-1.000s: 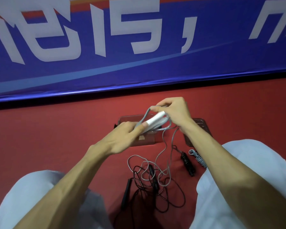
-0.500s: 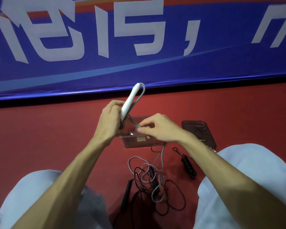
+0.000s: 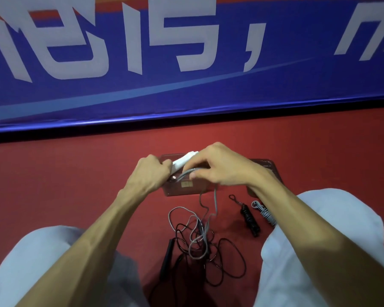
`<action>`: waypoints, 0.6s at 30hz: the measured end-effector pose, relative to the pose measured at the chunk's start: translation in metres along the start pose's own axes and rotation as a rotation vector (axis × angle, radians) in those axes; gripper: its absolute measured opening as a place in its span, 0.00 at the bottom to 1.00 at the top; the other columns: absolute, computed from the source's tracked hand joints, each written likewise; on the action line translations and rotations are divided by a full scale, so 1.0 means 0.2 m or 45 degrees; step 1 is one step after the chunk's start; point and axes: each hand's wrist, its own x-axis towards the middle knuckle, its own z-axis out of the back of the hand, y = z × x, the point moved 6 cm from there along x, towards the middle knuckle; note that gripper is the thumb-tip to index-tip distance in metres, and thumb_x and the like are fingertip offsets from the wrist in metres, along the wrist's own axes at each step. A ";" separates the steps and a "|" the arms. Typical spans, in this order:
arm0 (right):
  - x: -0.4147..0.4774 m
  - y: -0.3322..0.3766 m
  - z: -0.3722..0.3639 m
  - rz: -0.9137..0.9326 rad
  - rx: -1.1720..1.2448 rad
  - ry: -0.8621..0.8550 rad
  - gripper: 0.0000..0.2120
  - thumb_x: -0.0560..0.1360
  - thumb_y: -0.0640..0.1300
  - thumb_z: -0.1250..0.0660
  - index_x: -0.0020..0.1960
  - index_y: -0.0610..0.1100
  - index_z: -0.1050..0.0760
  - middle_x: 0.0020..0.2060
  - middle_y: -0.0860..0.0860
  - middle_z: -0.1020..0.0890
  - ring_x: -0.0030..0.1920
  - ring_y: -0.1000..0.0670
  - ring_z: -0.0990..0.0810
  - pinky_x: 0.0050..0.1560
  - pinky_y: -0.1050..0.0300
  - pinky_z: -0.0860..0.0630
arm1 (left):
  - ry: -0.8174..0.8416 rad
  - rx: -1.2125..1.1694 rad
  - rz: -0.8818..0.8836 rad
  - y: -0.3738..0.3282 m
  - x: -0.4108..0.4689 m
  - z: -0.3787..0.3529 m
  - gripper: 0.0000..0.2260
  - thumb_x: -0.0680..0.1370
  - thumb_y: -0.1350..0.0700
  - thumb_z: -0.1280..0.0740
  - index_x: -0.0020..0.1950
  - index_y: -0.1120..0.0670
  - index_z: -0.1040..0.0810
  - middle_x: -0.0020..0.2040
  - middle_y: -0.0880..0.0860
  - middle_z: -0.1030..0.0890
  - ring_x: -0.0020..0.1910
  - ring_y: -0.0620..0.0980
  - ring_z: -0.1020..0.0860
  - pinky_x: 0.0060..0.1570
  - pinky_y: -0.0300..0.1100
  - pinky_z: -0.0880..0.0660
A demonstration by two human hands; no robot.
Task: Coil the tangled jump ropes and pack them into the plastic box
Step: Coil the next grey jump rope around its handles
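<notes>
Two hands above box [image 3: 187, 191] | left hand [image 3: 150, 173]: gripping handle [image 3: 184, 161], now level, upright before | right hand [image 3: 217, 167]: pinching cord [image 3: 186, 173] beside it | task: wrap in progress, tangle [image 3: 227, 260] on near floor, unpacked

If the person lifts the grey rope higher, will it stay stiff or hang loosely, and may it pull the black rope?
Probably floppy: the grey rope droops from the right hand in loose curves. It likely drags the black rope, since their loops overlap on the floor.
</notes>
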 end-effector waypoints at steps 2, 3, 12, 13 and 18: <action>0.00 -0.01 0.04 0.014 0.055 -0.147 0.09 0.74 0.40 0.29 0.53 0.47 0.16 0.47 0.53 0.14 0.46 0.60 0.20 0.52 0.62 0.25 | -0.007 0.031 -0.066 -0.03 -0.01 0.00 0.27 0.76 0.41 0.46 0.33 0.61 0.21 0.31 0.59 0.20 0.33 0.57 0.22 0.37 0.47 0.25; -0.01 -0.01 0.06 0.019 0.063 -0.223 0.08 0.74 0.39 0.29 0.53 0.45 0.16 0.47 0.53 0.14 0.46 0.62 0.21 0.51 0.65 0.26 | 0.014 0.078 -0.115 -0.05 -0.02 -0.01 0.28 0.79 0.41 0.47 0.35 0.60 0.21 0.31 0.59 0.21 0.33 0.57 0.23 0.37 0.47 0.27; 0.02 -0.19 0.00 -0.244 0.115 -0.333 0.04 0.75 0.43 0.31 0.46 0.48 0.17 0.36 0.55 0.19 0.36 0.58 0.25 0.40 0.67 0.31 | 0.098 0.135 -0.457 -0.19 -0.11 -0.05 0.17 0.77 0.50 0.60 0.39 0.56 0.38 0.42 0.64 0.22 0.37 0.64 0.32 0.39 0.48 0.40; 0.03 -0.20 -0.02 -0.281 0.156 -0.303 0.05 0.76 0.44 0.32 0.44 0.51 0.19 0.34 0.56 0.20 0.35 0.58 0.26 0.40 0.63 0.30 | 0.109 0.127 -0.445 -0.19 -0.11 -0.04 0.18 0.77 0.49 0.60 0.37 0.57 0.39 0.38 0.61 0.24 0.34 0.61 0.34 0.39 0.48 0.39; 0.03 -0.19 -0.10 -0.444 0.821 -0.153 0.07 0.78 0.39 0.34 0.41 0.44 0.23 0.31 0.50 0.23 0.27 0.51 0.21 0.28 0.56 0.24 | 0.013 0.047 -0.454 -0.17 -0.11 -0.03 0.28 0.78 0.40 0.54 0.30 0.59 0.32 0.28 0.58 0.25 0.30 0.56 0.28 0.35 0.49 0.34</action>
